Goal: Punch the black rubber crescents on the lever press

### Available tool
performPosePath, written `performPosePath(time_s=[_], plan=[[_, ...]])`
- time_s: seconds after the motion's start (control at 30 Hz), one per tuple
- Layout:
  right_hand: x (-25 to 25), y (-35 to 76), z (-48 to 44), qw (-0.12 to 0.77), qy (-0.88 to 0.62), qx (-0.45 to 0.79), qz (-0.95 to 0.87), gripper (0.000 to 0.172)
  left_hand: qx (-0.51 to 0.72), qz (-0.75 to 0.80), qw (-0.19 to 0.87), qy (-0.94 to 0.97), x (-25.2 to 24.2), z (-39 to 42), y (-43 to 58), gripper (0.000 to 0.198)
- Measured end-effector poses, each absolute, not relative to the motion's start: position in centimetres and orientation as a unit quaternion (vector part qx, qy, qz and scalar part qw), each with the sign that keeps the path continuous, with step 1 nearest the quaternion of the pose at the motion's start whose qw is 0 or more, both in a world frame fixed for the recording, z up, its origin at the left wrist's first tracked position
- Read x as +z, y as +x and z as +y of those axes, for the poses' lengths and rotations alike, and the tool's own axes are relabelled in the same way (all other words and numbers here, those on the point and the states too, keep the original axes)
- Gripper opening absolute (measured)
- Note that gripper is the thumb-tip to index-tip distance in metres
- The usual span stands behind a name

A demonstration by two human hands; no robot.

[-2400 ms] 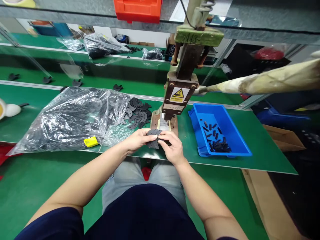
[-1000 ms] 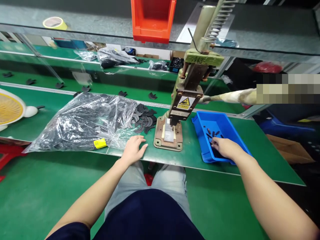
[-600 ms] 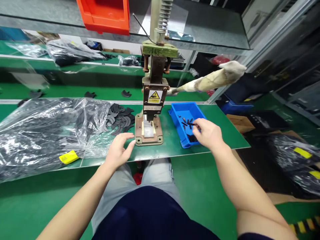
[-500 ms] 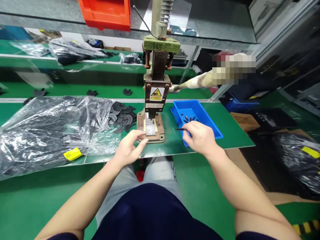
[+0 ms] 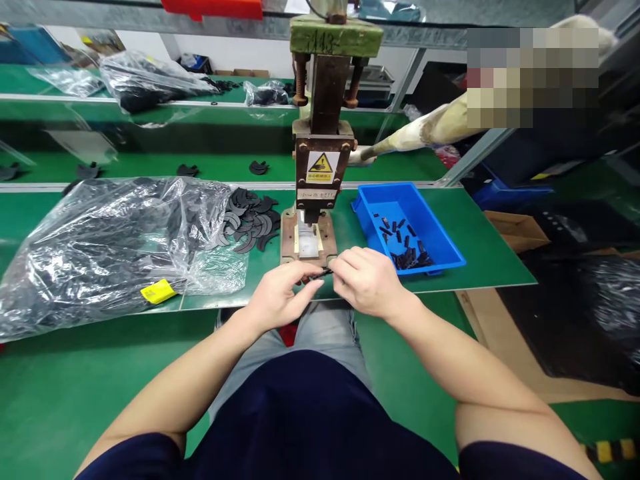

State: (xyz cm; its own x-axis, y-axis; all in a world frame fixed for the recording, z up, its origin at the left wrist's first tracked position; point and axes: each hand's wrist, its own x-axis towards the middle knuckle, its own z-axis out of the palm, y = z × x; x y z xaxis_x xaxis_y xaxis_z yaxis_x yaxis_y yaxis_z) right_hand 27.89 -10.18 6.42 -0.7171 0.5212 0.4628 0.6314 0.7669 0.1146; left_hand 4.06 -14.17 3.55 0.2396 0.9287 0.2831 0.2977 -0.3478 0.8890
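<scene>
My left hand (image 5: 283,293) and my right hand (image 5: 367,281) meet in front of the hand press (image 5: 324,167), at the near edge of its base plate (image 5: 287,248). A small black plastic piece (image 5: 326,272) is pinched between the fingertips of both; the fingers hide most of it. Right of the press stands a blue bin (image 5: 447,233) with several small black pieces (image 5: 410,257) lying in it. Dark crescent-shaped parts (image 5: 253,223) are heaped to the left of the press, at the mouth of a clear plastic bag (image 5: 120,247).
A long press lever (image 5: 430,127) slants out to the upper right. Single crescent parts (image 5: 259,167) lie along the green ledge behind. Above it runs a metal shelf (image 5: 100,15) with a red bin (image 5: 215,8). An open cardboard box (image 5: 517,228) stands beyond the bench's right end.
My right hand has moved left from the blue bin with the small black piece. My left hand has closed on it too. The view has shifted slightly.
</scene>
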Motion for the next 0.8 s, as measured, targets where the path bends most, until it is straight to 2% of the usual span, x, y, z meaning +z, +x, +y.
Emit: performPosePath(time_s=[0.13, 0.3, 0.43, 0.6, 0.7, 0.8], plan=[[5.8, 28.1, -10.5, 0.225, -0.319, -0.100, -0.915, 0.013, 0.425, 0.440, 0.374, 0.697, 3.5, -14.4, 4.0, 0.025], [4.8, 28.4, -10.5, 0.236, -0.326, -0.072, -0.913, 0.016, 0.423, 0.450, 0.438, 0.653, 3.6, -14.5, 4.2, 0.028], [4.7, 28.4, -10.3, 0.244, -0.291, -0.076, -0.922, 0.017, 0.399, 0.431, 0.580, 0.565, 3.4, -14.0, 4.8, 0.029], [4.8, 27.8, -10.2, 0.234, -0.256, -0.069, -0.935, 0.017, 0.376, 0.384, 0.737, 0.410, 3.1, -13.5, 5.7, 0.045], [4.3, 27.4, -10.2, 0.241, -0.261, -0.077, -0.932, 0.018, 0.381, 0.375, 0.767, 0.354, 3.2, -13.5, 6.1, 0.052], [3.7, 26.9, -10.2, 0.256, -0.289, -0.051, -0.921, 0.021, 0.411, 0.379, 0.751, 0.352, 3.0, -13.4, 6.6, 0.057]])
